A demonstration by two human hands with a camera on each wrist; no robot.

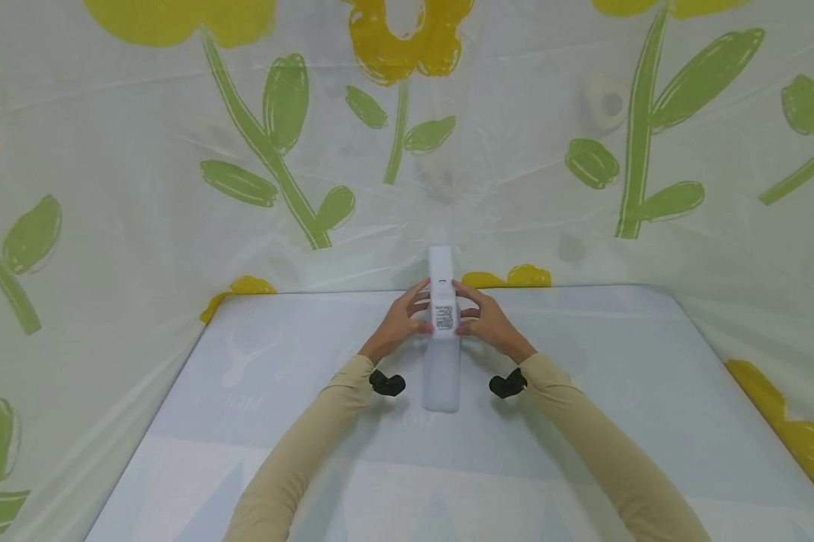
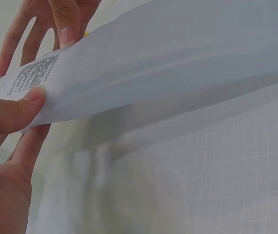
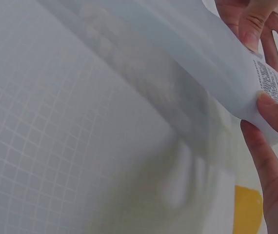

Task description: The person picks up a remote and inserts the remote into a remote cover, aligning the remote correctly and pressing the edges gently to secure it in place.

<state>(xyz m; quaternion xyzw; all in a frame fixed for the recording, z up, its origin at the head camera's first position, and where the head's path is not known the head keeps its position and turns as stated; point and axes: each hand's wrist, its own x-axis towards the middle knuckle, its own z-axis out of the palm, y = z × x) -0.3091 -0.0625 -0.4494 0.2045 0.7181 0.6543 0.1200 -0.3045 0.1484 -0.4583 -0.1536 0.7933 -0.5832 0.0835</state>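
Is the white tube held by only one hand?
No, both the left hand and right hand hold the white tube.

Pale blue gridded table mat (image 1: pixel 583 421), white tube's (image 1: pixel 443 354) end resting on it

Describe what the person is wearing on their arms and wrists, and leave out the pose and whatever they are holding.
Both arms wear long, close-fitting beige sleeves that end at the wrists: the left sleeve and the right sleeve. The left hand and right hand are bare, with no gloves or rings visible. A small black device sits at each wrist, one on the left and one on the right.
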